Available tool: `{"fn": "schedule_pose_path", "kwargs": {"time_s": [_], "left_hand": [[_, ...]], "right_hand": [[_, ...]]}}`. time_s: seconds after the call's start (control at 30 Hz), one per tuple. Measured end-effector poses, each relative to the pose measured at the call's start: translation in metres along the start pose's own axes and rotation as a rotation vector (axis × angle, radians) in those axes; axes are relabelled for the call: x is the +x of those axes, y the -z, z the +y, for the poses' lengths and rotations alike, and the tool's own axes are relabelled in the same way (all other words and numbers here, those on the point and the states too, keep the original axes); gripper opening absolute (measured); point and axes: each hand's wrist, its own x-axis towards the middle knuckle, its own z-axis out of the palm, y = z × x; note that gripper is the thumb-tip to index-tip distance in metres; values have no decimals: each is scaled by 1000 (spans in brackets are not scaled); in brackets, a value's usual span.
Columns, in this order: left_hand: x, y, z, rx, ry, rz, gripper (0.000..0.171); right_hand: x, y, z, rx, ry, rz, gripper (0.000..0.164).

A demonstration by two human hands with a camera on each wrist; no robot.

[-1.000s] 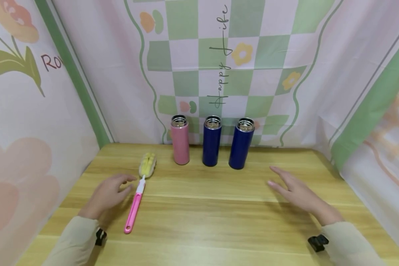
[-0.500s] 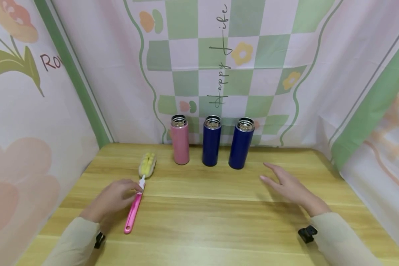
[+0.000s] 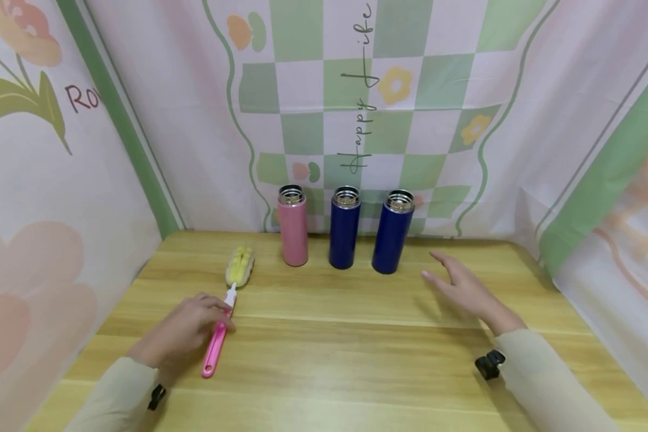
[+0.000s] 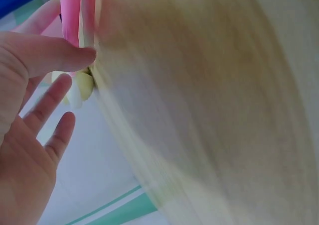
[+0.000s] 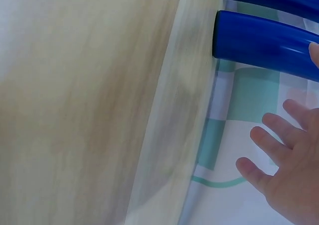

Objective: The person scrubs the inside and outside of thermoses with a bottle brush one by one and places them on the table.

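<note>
A bottle brush (image 3: 217, 342) with a pink handle, white neck and yellow sponge head lies on the left of the table. My left hand (image 3: 191, 324) reaches over its handle from the left. In the left wrist view the thumb (image 4: 60, 58) crosses the pink handle, with the index finger behind it, while the other fingers are spread. My right hand (image 3: 467, 291) hovers with extended fingers, to the right of the nearer dark blue bottle (image 3: 392, 240) and holding nothing. A second dark blue bottle (image 3: 344, 237) and a pink bottle (image 3: 294, 234) stand upright beside it, all without lids.
The bottles stand in a row near the back edge of the wooden table (image 3: 324, 372). Behind it hangs a green-and-white checked curtain (image 3: 345, 90), and printed fabric (image 3: 32, 198) closes off the left side.
My left hand has moved right and onto the brush handle, its thumb coming across it. My right hand has shifted left and slightly forward, closer to the bottles. The brush and bottles stay put.
</note>
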Motion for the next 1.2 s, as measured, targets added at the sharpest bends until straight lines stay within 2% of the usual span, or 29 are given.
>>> {"fn": "schedule_pose_path", "kwargs": {"time_s": [0.23,0.4,0.67,0.9,1.03,1.2], "left_hand": [[0,2,5,-1,22,-52,33],[0,3,8,-3,10,-64,37],[3,-1,8,12,38,-107,34],[6,-2,10,-2,40,-103,31],[7,-3,10,-8,35,-76,25],[11,-4,10,-25,23,33,23]], "right_hand": [[12,-1,-2,33,-41,7,82],[27,-4,-3,124,-105,-11,89],[54,-7,-12,251,-206,-63,102],[69,-16,-21,302,-212,-63,101],[75,-20,-22,324,-224,-54,103],[83,-24,-22,369,-253,-41,106]]}}
